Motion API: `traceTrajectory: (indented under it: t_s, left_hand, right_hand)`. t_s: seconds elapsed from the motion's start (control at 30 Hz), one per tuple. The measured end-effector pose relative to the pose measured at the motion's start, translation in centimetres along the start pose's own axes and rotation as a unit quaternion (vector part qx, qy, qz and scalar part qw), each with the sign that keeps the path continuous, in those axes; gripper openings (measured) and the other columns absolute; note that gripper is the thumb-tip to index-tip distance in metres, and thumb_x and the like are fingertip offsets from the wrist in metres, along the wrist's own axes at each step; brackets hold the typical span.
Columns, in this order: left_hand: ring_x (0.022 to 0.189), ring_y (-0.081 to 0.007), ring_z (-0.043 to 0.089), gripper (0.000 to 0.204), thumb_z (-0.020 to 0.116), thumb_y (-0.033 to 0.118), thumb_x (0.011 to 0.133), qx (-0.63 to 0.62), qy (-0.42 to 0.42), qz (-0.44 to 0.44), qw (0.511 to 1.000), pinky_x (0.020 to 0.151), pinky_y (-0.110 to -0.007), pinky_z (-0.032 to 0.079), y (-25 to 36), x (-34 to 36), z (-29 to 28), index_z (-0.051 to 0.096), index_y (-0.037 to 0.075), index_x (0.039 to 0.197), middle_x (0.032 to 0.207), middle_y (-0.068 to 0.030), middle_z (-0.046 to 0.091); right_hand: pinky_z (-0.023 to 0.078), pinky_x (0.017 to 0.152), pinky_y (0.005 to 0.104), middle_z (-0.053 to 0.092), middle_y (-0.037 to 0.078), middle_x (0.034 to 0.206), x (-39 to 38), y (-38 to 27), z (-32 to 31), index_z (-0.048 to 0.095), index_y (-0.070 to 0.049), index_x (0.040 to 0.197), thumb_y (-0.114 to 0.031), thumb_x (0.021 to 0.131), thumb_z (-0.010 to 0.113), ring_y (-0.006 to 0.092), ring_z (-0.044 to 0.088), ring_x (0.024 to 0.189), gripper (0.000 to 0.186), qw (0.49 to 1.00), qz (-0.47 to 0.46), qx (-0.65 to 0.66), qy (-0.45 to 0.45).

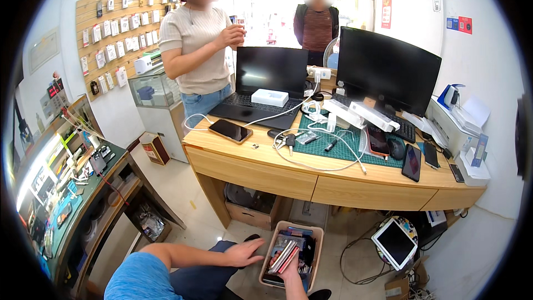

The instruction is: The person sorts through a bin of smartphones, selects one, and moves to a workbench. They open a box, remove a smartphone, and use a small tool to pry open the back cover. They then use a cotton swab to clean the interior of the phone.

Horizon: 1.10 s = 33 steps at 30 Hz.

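My left hand [244, 254] is held out beside a bin, palm down over my leg, with its fingers stretched and nothing in them. My right hand [290, 274] reaches over the light-brown plastic bin [318, 247] and grips a stack of thin phone-like slabs [285, 256], fanned slightly, with white, dark and red edges. The fingers are partly hidden behind the stack. More dark flat devices [306, 243] lie in the bin below, too small to tell one by one.
A wooden desk [255, 172] stands ahead, bearing a laptop [272, 72], a monitor [388, 66], phones and cables. A tablet [395, 243] rests on a stool at right. A cluttered workbench [83, 205] is at left. Two people [200, 39] [317, 25] stand beyond the desk.
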<state>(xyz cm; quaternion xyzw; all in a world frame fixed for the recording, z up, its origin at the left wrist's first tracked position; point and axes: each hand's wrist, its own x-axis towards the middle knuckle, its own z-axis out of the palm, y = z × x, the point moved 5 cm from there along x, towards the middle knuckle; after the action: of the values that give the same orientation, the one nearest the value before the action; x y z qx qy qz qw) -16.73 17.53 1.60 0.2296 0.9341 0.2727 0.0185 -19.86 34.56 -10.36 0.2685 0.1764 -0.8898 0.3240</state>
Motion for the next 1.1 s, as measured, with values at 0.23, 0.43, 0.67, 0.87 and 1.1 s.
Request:
traceTrajectory:
  t_s: [0.23,0.43,0.67,0.87,1.1]
  left_hand:
    - [0.119,-0.0440,0.056,0.084,0.059,0.056,0.090,-0.268,0.052,-0.195,0.942,0.100,-0.046,0.045,3.9,6.9,8.0,0.035,-0.006,0.141,0.128,-0.0348,0.054]
    - [0.093,-0.0495,0.062,0.054,0.052,0.043,0.097,-0.144,0.008,-0.313,0.939,0.079,-0.054,0.050,1.3,4.6,11.4,0.046,0.000,0.129,0.105,-0.0324,0.063]
    - [0.101,-0.0452,0.064,0.065,0.052,0.049,0.098,-0.249,-0.045,-0.291,0.923,0.085,-0.047,0.051,0.3,3.2,15.7,0.044,-0.007,0.130,0.107,-0.0330,0.063]
    - [0.110,-0.0188,0.059,0.063,0.047,0.050,0.102,-0.527,-0.112,-0.471,0.698,0.097,-0.033,0.046,0.2,3.7,16.3,0.041,0.000,0.140,0.123,-0.0138,0.059]
    - [0.135,-0.0267,0.044,0.092,0.027,0.076,0.094,-0.493,-0.260,-0.407,0.724,0.107,-0.036,0.038,-3.8,8.6,18.9,0.037,0.001,0.148,0.148,-0.0162,0.045]
  right_hand:
    - [0.050,0.094,0.0423,0.062,0.009,0.119,0.3,-0.8,-1.3,0.055,-0.009,0.128,-0.073,0.095,0.032,0.0273,0.061,0.107,0.076,0.981,-0.177,-0.076,0.032]
    - [0.053,0.079,0.0340,0.066,0.010,0.108,-0.4,2.5,-3.4,0.062,-0.003,0.117,-0.069,0.096,0.036,0.0202,0.065,0.093,0.074,0.977,-0.108,-0.086,0.165]
    - [0.052,0.079,0.0350,0.065,0.014,0.103,-1.2,3.2,-8.3,0.058,0.007,0.115,-0.064,0.097,0.045,0.0214,0.064,0.093,0.074,0.936,-0.116,-0.164,0.290]
    - [0.053,0.070,0.0302,0.067,0.012,0.098,-2.5,1.4,-7.1,0.056,0.004,0.108,-0.037,0.089,0.075,0.0155,0.066,0.082,0.049,0.930,-0.172,-0.161,0.283]
    - [0.055,0.067,0.0308,0.067,0.011,0.095,-3.8,-1.3,-8.5,0.055,0.002,0.107,-0.037,0.088,0.076,0.0155,0.067,0.077,0.049,0.905,-0.197,-0.121,0.356]
